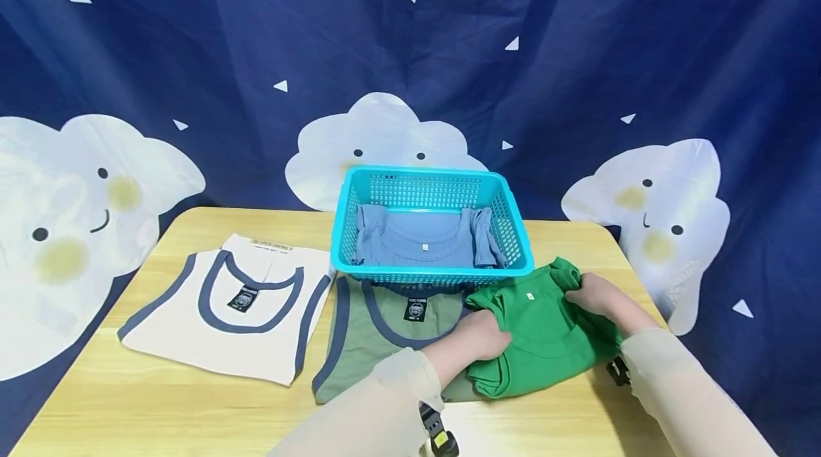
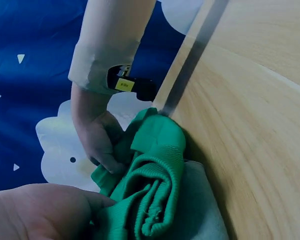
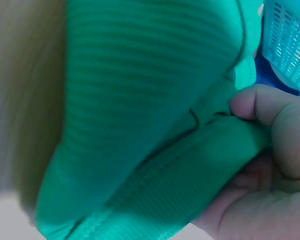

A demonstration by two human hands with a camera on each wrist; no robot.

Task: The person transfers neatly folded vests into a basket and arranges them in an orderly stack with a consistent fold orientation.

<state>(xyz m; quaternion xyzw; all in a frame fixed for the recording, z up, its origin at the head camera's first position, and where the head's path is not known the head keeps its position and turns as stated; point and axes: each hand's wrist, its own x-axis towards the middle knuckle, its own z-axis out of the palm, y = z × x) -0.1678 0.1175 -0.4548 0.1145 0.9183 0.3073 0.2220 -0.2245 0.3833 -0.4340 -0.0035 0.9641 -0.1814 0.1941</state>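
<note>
The green shirt (image 1: 535, 332) lies at the right part of the desk (image 1: 192, 400), folded into a thick bundle, its left edge over the right side of the olive vest (image 1: 365, 346) and its neck label facing up. Whether the bundle is lifted at all cannot be told. The person's left grip (image 1: 477, 336), a bare hand, is clamped on the shirt's left edge; the right grip (image 1: 596, 293) pinches the far right edge, thumb above the cloth and fingers beneath, as the right wrist view shows.

The step in hand looks like taking hold of the folded shirt by both sides. The next move would seem to call for both hands working evenly, keeping the layers together without dragging the vest below.

Just behind stands the turquoise basket (image 1: 436, 272), with a folded blue shirt (image 1: 423, 236) inside. The olive vest lies in front of it, and to the left is a white vest (image 1: 246, 350), spread with its dark-trimmed neck showing. A navy curtain (image 1: 359, 43) with smiling clouds hangs behind the desk
</note>
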